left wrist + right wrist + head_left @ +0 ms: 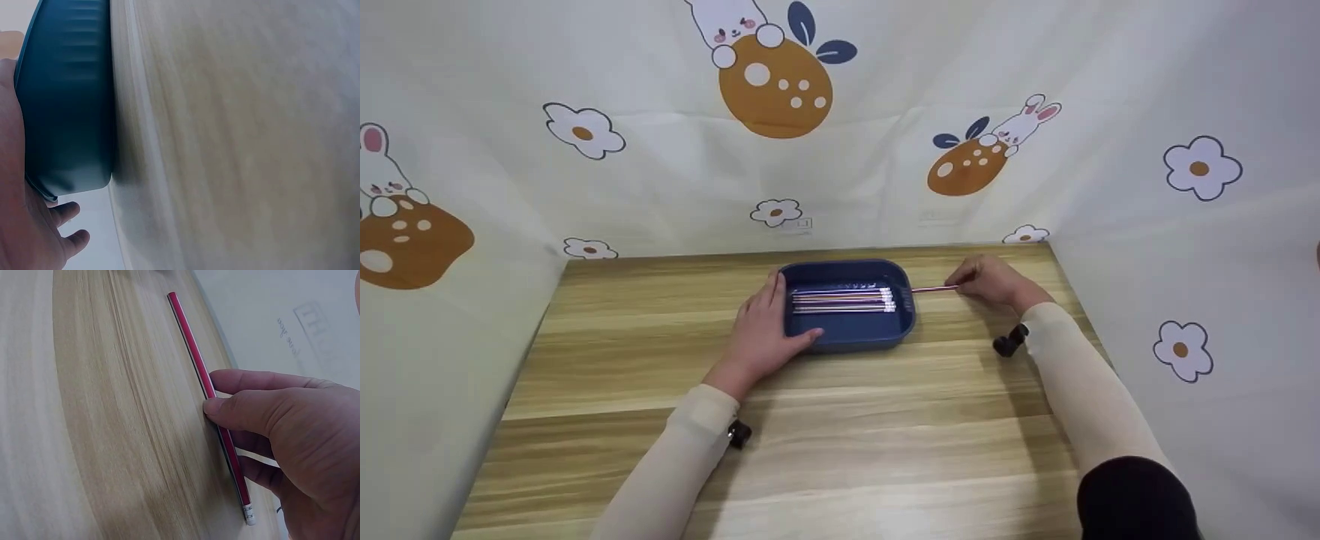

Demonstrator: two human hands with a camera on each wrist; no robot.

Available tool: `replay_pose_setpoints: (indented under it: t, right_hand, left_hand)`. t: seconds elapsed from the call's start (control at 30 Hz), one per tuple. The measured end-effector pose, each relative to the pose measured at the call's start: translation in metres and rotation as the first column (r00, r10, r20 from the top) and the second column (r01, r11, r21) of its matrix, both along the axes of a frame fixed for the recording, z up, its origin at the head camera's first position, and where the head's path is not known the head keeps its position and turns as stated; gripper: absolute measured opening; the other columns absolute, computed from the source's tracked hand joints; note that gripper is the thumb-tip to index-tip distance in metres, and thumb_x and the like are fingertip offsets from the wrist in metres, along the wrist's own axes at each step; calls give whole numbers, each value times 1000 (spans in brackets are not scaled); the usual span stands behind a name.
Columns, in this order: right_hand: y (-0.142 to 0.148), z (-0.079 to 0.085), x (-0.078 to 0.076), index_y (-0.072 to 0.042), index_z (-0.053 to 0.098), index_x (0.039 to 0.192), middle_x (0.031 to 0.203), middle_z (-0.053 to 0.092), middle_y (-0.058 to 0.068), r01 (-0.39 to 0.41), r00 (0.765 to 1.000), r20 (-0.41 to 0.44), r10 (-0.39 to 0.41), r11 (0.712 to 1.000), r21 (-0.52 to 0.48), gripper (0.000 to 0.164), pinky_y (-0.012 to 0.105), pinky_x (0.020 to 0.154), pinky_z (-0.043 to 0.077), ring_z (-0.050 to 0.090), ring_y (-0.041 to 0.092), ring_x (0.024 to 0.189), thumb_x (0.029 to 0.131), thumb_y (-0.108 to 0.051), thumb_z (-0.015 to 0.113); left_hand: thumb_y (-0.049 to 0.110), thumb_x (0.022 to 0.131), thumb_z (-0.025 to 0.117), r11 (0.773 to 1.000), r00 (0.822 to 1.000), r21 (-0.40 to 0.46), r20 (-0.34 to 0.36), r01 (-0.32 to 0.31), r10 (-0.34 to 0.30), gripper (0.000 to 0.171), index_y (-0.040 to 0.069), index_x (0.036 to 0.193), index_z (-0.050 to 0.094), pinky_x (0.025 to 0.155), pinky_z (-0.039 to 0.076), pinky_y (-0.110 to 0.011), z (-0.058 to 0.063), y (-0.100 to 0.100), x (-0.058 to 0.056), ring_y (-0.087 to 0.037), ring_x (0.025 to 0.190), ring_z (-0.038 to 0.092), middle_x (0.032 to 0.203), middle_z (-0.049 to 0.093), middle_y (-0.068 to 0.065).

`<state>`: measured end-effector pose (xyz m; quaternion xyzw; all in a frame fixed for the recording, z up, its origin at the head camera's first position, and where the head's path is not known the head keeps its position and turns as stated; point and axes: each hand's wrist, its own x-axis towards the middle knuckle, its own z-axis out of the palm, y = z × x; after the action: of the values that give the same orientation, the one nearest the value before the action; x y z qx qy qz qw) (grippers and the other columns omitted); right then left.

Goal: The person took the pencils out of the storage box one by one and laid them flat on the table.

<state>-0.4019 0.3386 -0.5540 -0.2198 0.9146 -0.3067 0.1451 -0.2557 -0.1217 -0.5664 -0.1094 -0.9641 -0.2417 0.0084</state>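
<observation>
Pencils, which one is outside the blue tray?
The red pencil pinched in the right hand, just beyond the tray's right end; the other pencils lie together inside the blue tray.

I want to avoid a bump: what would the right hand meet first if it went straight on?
The right hand would likely meet the tray, its pencil leading; any gap looks unclear.

tray (851, 328) reachable from above, left hand (761, 326) blocking its left end, right hand (994, 281) and pencil (936, 289) obstructing its right, wide lane over table (877, 435) between sleeves (660, 465) in front, curtain (877, 195) walling off back and sides
</observation>
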Motion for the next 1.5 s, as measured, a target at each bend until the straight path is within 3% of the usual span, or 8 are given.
replay_pose_setpoints:
  t: [0.23, 0.37, 0.5, 0.7, 1.0, 1.2, 1.33, 1.5]
  right_hand:
    - [-1, -3, 3, -2, 83, 124, 125, 79, 15, 44, 999, 27, -43, 998, -47, 26, 54, 109, 54, 69, 35, 125, 99, 4, 77]
    - [-6, -3, 7, -4, 83, 124, 125, 79, 12, 112, 993, 34, -109, 990, -88, 24, 45, 102, 55, 69, 29, 118, 101, -5, 80]
    - [-18, 1, 11, -3, 82, 125, 119, 77, 11, 148, 988, -13, -151, 978, -145, 23, 38, 93, 53, 66, 25, 107, 104, -13, 78]
    - [-48, 14, 20, -2, 82, 121, 110, 75, 9, 84, 986, -117, -117, 963, -256, 20, 33, 88, 51, 65, 22, 100, 106, -13, 77]
    - [-102, 31, 41, 1, 81, 121, 109, 73, 7, -44, 986, -164, -18, 929, -367, 20, 35, 87, 50, 64, 20, 100, 105, -11, 78]
    - [-132, 30, 52, 1, 79, 126, 110, 68, 10, -141, 983, -159, 89, 924, -355, 24, 36, 85, 52, 64, 23, 98, 106, -10, 76]
    - [-149, 27, 57, 0, 78, 129, 112, 67, 15, -160, 984, -128, 125, 932, -326, 25, 31, 85, 52, 63, 22, 98, 106, -8, 76]
    - [-167, 23, 61, 1, 77, 130, 116, 68, 21, -215, 971, -158, 179, 942, -259, 27, 37, 90, 53, 63, 26, 102, 104, -6, 77]
  left_hand:
    - [82, 94, 65, 1000, 1000, -7, -15, 0, 0, 129, 0, 176, 10, 132, 22, -64, -2, 0, 0, -45, 164, 28, 183, 13, -21]
    - [78, 95, 69, 1000, 1000, 3, -14, -2, 2, 127, 0, 176, 10, 133, 21, -63, -2, 0, 0, -45, 164, 28, 184, 13, -21]
    - [77, 95, 70, 1000, 1000, 6, -9, -3, 3, 127, 0, 176, 9, 133, 20, -64, -4, 0, -1, -45, 164, 26, 184, 11, -22]
    - [82, 94, 65, 1000, 1000, 7, -2, -2, 2, 130, 1, 177, 7, 133, 20, -62, -3, -1, -1, -45, 165, 26, 184, 9, -20]
    - [84, 94, 63, 1000, 1000, -4, -7, -1, 1, 129, 0, 177, 9, 133, 20, -63, -3, 0, -1, -41, 167, 21, 184, 10, -19]
    - [81, 94, 67, 1000, 1000, 3, -2, -5, 5, 129, 0, 177, 9, 133, 20, -62, -3, 0, -1, -43, 166, 23, 185, 8, -18]
    - [77, 94, 71, 1000, 1000, 19, -1, -7, 7, 128, 0, 176, 10, 133, 19, -62, -2, 0, -1, -45, 164, 26, 185, 8, -17]
    - [81, 93, 67, 1000, 1000, -1, -11, -10, 10, 129, 0, 176, 10, 133, 21, -60, -3, 0, -2, -45, 163, 28, 185, 9, -19]
